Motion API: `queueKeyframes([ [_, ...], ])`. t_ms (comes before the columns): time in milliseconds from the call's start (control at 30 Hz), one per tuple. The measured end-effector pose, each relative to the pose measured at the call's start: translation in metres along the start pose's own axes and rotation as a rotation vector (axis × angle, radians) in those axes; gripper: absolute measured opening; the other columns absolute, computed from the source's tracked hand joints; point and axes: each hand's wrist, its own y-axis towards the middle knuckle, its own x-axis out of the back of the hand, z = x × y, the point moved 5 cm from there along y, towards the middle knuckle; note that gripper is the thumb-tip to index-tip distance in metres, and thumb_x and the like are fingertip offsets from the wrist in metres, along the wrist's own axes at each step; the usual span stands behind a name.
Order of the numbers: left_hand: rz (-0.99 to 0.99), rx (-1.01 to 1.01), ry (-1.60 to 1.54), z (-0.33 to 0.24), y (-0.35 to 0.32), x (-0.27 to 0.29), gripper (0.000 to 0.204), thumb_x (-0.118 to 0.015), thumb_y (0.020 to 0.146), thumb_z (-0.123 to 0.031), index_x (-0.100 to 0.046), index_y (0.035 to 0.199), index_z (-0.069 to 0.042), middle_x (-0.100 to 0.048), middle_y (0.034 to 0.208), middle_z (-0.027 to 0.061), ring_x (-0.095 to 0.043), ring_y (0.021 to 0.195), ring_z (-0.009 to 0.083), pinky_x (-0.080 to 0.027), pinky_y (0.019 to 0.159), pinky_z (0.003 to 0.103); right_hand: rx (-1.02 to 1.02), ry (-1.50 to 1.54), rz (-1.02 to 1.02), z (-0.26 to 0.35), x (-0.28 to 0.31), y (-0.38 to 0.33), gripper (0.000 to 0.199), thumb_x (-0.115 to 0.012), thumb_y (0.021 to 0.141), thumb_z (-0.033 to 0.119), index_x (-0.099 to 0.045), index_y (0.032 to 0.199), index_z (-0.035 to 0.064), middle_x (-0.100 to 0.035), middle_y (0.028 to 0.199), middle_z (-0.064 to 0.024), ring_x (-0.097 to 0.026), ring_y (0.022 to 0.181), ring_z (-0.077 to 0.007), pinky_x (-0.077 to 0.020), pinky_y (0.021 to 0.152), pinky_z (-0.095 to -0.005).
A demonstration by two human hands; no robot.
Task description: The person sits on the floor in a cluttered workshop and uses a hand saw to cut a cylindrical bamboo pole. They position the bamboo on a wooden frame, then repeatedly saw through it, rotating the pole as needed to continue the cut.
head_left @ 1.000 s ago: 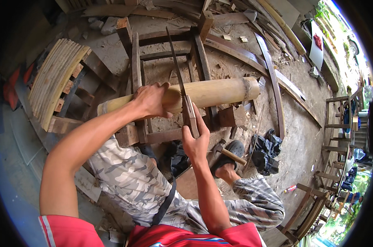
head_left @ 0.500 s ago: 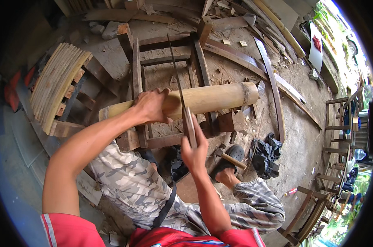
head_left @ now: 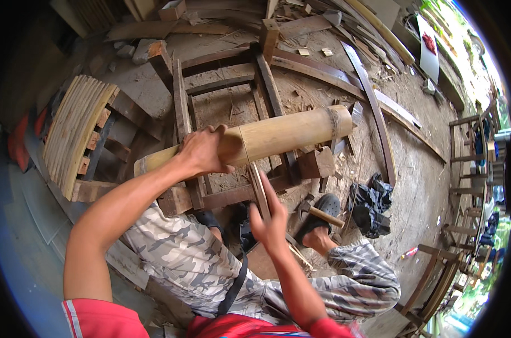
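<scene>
A thick bamboo pole (head_left: 292,129) lies across a dark wooden frame (head_left: 275,98) in front of me. My left hand (head_left: 202,151) grips the pole's left half from above, thumb toward me. A handsaw (head_left: 260,194) is in my right hand (head_left: 271,221), its wooden handle on the near side of the pole. Its blade, seen edge-on and very thin, meets the pole just right of my left hand. A narrow dark cut line shows across the bamboo there.
A slatted wooden piece (head_left: 78,132) stands at left. A hammer (head_left: 322,215) lies by my shoe (head_left: 323,209), with a black plastic bag (head_left: 372,205) to its right. Long boards (head_left: 374,112) and wood scraps cover the ground beyond. Wooden chair-like frames (head_left: 464,191) stand at far right.
My right hand has drawn the saw back toward me and slightly down. My left hand stays on the bamboo pole. The view has shifted a little.
</scene>
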Motion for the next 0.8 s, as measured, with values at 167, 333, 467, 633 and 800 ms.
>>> queueKeyframes([
  [167, -0.01, 0.046, 0.012, 0.007, -0.008, 0.001, 0.116, -0.092, 0.059, -0.053, -0.046, 0.148, 0.004, -0.063, 0.127, 0.0292, -0.065, 0.117, 0.0435, -0.053, 0.103, 0.047, -0.097, 0.055, 0.035, 0.006, -0.008, -0.012, 0.073, -0.061, 0.084, -0.001, -0.048, 0.155, 0.0081, -0.073, 0.102, -0.0263, -0.076, 0.079, -0.0278, -0.0569, 0.072, -0.0337],
  [333, 0.017, 0.046, -0.01, 0.005, -0.003, -0.001, 0.115, -0.092, 0.059, -0.052, -0.046, 0.149, 0.004, -0.062, 0.125, 0.0288, -0.065, 0.116, 0.0445, -0.052, 0.103, 0.05, -0.147, 0.005, 0.043, -0.004, 0.041, -0.133, 0.076, -0.056, 0.076, -0.007, -0.048, 0.152, -0.0035, -0.071, 0.131, -0.0214, -0.078, 0.101, -0.0258, -0.0577, 0.086, -0.0315],
  [467, -0.036, 0.022, 0.001, -0.001, -0.003, 0.001, 0.115, -0.094, 0.058, -0.05, -0.046, 0.148, 0.005, -0.063, 0.125, 0.0302, -0.067, 0.113, 0.0448, -0.055, 0.1, 0.049, 0.01, 0.051, -0.05, 0.02, 0.004, -0.018, 0.073, -0.058, 0.083, -0.003, -0.049, 0.155, 0.0072, -0.073, 0.122, -0.0243, -0.077, 0.103, -0.031, -0.057, 0.086, -0.0322],
  [633, 0.022, 0.04, -0.006, -0.001, -0.005, 0.006, 0.116, -0.093, 0.059, -0.051, -0.046, 0.148, 0.006, -0.063, 0.127, 0.0303, -0.066, 0.116, 0.0444, -0.054, 0.102, 0.049, -0.046, 0.001, -0.014, 0.015, -0.012, 0.028, 0.07, -0.06, 0.085, 0.0, -0.049, 0.154, 0.0068, -0.073, 0.104, -0.0276, -0.076, 0.084, -0.0302, -0.0562, 0.072, -0.033],
  [800, -0.037, 0.013, 0.004, 0.012, -0.006, -0.01, 0.11, -0.094, 0.061, -0.054, -0.051, 0.142, 0.005, -0.064, 0.123, 0.0296, -0.066, 0.113, 0.0437, -0.056, 0.098, 0.053, -0.093, -0.078, 0.081, 0.028, 0.052, -0.131, 0.069, -0.054, 0.083, -0.004, -0.048, 0.152, -0.004, -0.07, 0.132, -0.0225, -0.078, 0.099, -0.0295, -0.0585, 0.081, -0.0318],
])
